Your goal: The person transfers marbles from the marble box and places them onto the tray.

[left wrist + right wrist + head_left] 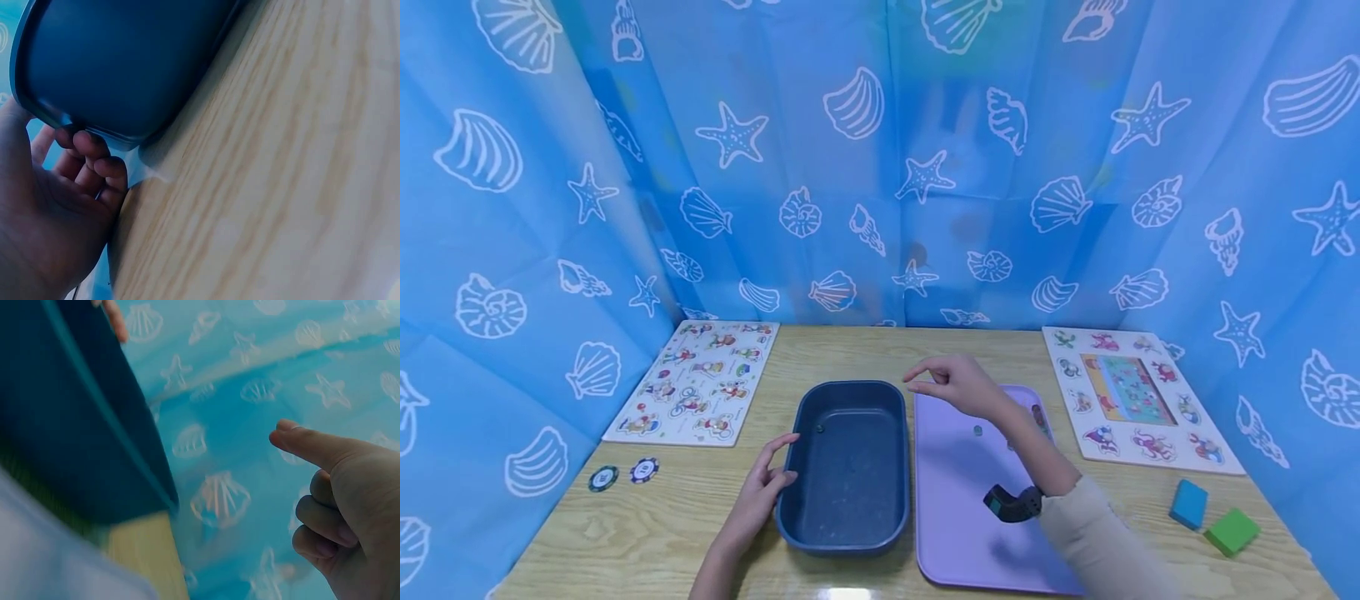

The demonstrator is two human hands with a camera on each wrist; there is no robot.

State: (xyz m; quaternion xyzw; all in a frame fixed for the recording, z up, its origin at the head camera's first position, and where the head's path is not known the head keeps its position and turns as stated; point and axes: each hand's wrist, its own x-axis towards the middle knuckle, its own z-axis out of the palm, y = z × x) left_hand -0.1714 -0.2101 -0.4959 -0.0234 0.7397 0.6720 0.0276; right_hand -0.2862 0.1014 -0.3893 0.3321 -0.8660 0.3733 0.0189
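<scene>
A dark blue basin (842, 540) stands on the wooden table, one small dark green piece (820, 428) lying inside it. My left hand (758, 492) holds the basin's left edge, thumb on the rim. In the left wrist view, the curled fingers (91, 145) lie against its outer wall. My right hand (958, 385) hovers between the basin and a purple tray (955, 533). Its index finger and thumb reach forward with a small gap, and no object shows between them. The other fingers (322, 540) are bent. On the tray lies a small green piece (977, 431).
A brown-red piece (1039, 417) lies near the tray's right edge, partly behind my forearm. Puzzle boards lie at the back left (696, 383) and back right (1138, 400). Two poker chips (644, 470) are at left; blue (1189, 504) and green (1232, 532) blocks at right. Patterned curtains (880, 183) surround the table.
</scene>
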